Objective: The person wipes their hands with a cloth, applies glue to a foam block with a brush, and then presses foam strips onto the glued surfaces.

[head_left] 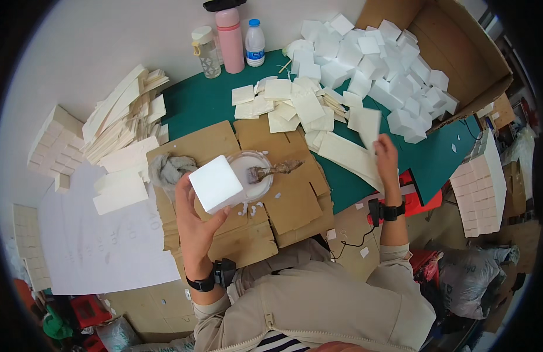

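Looks smooth and matt on the white foam cube (216, 185), creased on the flat brown cardboard sheet (292, 208).

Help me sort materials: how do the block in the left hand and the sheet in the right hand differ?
The white block is thick and boxy; the cream sheet is thin and flat. The block is brighter white; the sheet is yellower. The left hand grips the block by opposite sides; the right hand holds the sheet near its edge. Both are pale.
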`<state>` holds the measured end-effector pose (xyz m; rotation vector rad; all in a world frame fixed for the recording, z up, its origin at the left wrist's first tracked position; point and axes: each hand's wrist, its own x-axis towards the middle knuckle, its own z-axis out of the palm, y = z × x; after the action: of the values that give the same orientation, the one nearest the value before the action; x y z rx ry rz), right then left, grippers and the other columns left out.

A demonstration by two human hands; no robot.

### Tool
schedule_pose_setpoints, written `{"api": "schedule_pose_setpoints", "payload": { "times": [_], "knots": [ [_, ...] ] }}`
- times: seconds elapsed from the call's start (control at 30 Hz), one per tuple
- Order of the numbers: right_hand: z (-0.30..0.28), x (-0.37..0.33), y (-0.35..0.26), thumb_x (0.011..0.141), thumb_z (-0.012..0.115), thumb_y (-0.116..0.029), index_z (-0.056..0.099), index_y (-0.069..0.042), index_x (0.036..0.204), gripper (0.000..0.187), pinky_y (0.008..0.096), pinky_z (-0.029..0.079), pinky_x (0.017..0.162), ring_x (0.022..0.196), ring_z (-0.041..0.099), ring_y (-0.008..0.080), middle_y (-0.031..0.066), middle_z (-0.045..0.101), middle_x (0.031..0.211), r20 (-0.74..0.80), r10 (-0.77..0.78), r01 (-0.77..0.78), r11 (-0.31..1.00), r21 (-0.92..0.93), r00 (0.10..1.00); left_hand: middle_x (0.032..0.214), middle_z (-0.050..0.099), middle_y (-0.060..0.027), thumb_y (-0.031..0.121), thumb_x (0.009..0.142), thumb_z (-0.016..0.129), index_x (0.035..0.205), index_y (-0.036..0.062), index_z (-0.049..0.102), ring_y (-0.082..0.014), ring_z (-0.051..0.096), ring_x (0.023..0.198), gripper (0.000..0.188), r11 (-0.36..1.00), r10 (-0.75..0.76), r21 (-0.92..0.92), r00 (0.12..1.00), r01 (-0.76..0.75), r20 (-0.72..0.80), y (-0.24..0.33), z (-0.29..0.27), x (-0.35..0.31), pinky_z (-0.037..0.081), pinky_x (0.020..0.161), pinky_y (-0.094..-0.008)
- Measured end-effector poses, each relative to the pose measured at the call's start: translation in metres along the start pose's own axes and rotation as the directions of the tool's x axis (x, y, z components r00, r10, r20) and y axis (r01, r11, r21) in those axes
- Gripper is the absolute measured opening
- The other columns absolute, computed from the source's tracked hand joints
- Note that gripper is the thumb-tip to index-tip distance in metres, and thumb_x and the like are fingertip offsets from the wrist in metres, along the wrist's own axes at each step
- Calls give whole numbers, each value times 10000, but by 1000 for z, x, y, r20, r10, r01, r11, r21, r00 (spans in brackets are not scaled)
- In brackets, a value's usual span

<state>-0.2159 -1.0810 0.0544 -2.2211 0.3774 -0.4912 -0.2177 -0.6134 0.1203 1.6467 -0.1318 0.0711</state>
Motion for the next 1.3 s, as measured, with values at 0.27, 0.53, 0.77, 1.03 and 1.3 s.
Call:
{"api": "schedule_pose_setpoints", "payload": {
  "times": [0.27,0.53,0.77,1.03,1.3],
  "knots": [
    [-25,7,-42,867,516,-137,549,61,1148,346,279,443,792,826,541,163,135,656,1107,90,76,-117,572,812,993,1276,483,-86,116,652,791,1342,37,414,-246,459,1230,790,1000,-3,-3,1000,3,-1,-2,-1,-2,338,1082,-397],
    [-82,36,-80,917,556,-273,553,7,1148,363,234,406,755,827,502,111,59,576,981,-132,-101,152,869,471,986,1280,478,-94,106,652,784,1345,29,412,-253,456,1229,791,998,34,45,999,-34,1,-2,-2,-2,334,1088,-404],
    [-78,33,-113,937,576,-175,504,-82,966,122,205,359,806,893,451,82,-19,464,928,-18,-295,292,934,203,955,1289,475,-99,93,648,777,1364,22,398,-259,450,1240,814,1000,12,13,1000,-12,12,2,3,-8,337,1083,-398],
    [2,29,-44,918,552,-44,551,-40,1081,163,217,362,883,973,446,76,-29,481,984,437,-182,80,967,241,881,1287,480,-108,84,646,772,1369,22,389,-266,450,1257,821,999,24,26,1000,-24,-1,1,2,-4,340,1076,-392],
    [-1,7,-111,949,561,-84,626,-6,1058,149,213,404,631,712,490,34,-49,587,803,106,-184,146,946,291,977,1293,504,-103,97,647,794,1352,34,412,-241,475,1244,804,993,49,112,999,-50,14,-11,10,0,359,1078,-385]
  ]
}}
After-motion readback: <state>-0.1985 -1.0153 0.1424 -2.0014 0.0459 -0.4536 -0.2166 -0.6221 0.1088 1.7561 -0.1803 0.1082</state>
